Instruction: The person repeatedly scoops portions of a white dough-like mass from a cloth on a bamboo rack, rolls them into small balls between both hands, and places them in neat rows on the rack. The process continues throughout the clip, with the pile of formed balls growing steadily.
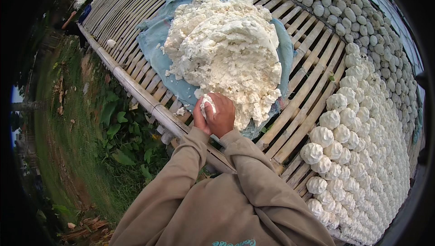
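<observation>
Between my two hands is a lump of white crumbly dough (207,103), pressed from both sides. My left hand (199,118) cups it from the left, fingers curled. My right hand (222,113) wraps over its right side and hides much of it. Just beyond my hands rises a big heap of the same white crumbly dough (226,46), its near edge broken into loose clumps. Under the heap lies a light blue cloth (156,42), spread over the slats.
A bamboo slat platform (308,87) carries everything, with a thick bamboo pole (136,89) along its left edge. Rows of white shaped balls (344,151) cover the right side. Greyer balls (335,10) crowd the far right. Green plants (122,128) grow below on the left.
</observation>
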Tool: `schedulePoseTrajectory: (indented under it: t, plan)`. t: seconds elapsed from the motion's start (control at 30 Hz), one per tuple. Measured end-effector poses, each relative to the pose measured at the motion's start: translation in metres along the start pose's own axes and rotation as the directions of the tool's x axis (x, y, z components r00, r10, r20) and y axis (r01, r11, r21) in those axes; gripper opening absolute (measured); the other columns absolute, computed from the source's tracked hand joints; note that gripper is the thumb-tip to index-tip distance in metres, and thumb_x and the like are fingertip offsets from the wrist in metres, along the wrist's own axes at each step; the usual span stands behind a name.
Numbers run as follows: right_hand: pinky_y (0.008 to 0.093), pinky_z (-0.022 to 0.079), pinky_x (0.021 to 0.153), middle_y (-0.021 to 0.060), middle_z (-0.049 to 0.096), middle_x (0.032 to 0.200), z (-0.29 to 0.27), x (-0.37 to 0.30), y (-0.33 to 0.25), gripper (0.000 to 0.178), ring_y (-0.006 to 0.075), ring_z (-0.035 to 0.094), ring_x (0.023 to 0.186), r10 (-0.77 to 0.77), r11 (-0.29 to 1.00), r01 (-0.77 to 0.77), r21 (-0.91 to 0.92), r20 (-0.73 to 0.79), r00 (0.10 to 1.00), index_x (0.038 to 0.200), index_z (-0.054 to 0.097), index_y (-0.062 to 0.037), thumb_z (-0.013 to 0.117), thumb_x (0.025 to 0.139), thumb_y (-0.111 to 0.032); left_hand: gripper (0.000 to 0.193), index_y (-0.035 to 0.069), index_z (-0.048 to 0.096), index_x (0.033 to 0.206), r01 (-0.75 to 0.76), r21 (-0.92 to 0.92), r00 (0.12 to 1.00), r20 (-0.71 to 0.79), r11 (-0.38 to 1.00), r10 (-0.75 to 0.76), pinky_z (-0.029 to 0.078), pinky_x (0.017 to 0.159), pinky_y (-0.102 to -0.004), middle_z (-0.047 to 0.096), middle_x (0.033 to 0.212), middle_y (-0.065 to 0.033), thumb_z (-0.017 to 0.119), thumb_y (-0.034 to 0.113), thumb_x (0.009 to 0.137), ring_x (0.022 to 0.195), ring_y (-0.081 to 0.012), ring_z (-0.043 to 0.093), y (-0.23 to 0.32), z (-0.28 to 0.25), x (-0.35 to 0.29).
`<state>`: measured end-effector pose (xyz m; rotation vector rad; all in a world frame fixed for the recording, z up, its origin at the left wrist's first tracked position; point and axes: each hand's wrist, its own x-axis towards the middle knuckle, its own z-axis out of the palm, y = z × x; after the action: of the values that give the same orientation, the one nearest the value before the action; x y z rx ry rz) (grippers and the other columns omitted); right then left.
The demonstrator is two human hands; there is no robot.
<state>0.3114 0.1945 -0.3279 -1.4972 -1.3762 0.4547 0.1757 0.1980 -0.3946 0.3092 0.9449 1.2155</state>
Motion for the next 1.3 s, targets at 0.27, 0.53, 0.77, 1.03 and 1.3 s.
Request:
schedulePoseTrajectory:
  t: [0.27,0.53,0.77,1.03,1.3]
  plan:
    - [0.0493,0.044,0.107,0.0175,0.066,0.133,-0.021,0.017,-0.02,0.034,0.0369,0.06,0.127,-0.153,0.98,0.163,-0.111,0.094,0.984,0.122,0.072,-0.0079,0.073,0.094,-0.027,0.081,0.018,0.045,0.157,0.025,-0.135,0.992,0.127,0.991,-0.008,0.042,0.117,-0.0568,0.049,0.159,-0.0096,0.051,0.073,0.098,0.144,-0.0327,0.05,-0.018,0.015,-0.012]
    - [0.0519,0.04,0.109,0.0145,0.067,0.129,-0.031,-0.006,-0.011,0.036,0.0345,0.061,0.119,-0.11,0.989,0.104,-0.102,-0.054,0.992,0.128,0.069,-0.0077,0.068,0.096,-0.025,0.083,0.018,0.05,0.153,0.132,-0.196,0.987,0.118,0.972,-0.111,0.044,0.113,-0.0516,0.055,0.153,-0.0077,0.058,0.076,0.094,0.141,-0.0284,0.052,-0.039,0.031,-0.026]
    - [0.0518,0.043,0.107,0.0169,0.066,0.131,-0.055,-0.014,-0.01,0.036,0.0384,0.058,0.125,-0.004,1.0,-0.001,-0.015,-0.337,0.941,0.131,0.068,-0.0097,0.059,0.104,-0.032,0.082,0.015,0.049,0.151,0.302,-0.232,0.948,0.177,0.925,-0.265,0.047,0.109,-0.0511,0.055,0.15,-0.0078,0.06,0.073,0.095,0.135,-0.0274,0.055,-0.037,0.042,-0.044]
    - [0.0496,0.04,0.113,0.0194,0.061,0.142,-0.078,-0.052,-0.011,0.04,0.0398,0.057,0.132,-0.092,0.979,0.024,-0.204,-0.332,0.939,0.133,0.068,-0.0112,0.059,0.106,-0.039,0.078,0.021,0.051,0.154,0.392,-0.188,0.904,0.259,0.901,-0.339,0.046,0.114,-0.0508,0.054,0.154,-0.0066,0.058,0.073,0.096,0.139,-0.0261,0.054,-0.049,0.039,-0.073]
    - [0.0501,0.045,0.108,0.0176,0.064,0.138,-0.116,-0.091,-0.022,0.042,0.0374,0.06,0.129,-0.12,0.917,0.035,-0.397,-0.191,0.974,0.134,0.068,-0.0101,0.065,0.102,-0.037,0.077,0.015,0.056,0.149,0.455,-0.17,0.877,0.254,0.874,-0.407,0.053,0.104,-0.0452,0.061,0.146,-0.0091,0.047,0.074,0.1,0.131,-0.0246,0.061,-0.074,0.054,-0.103]
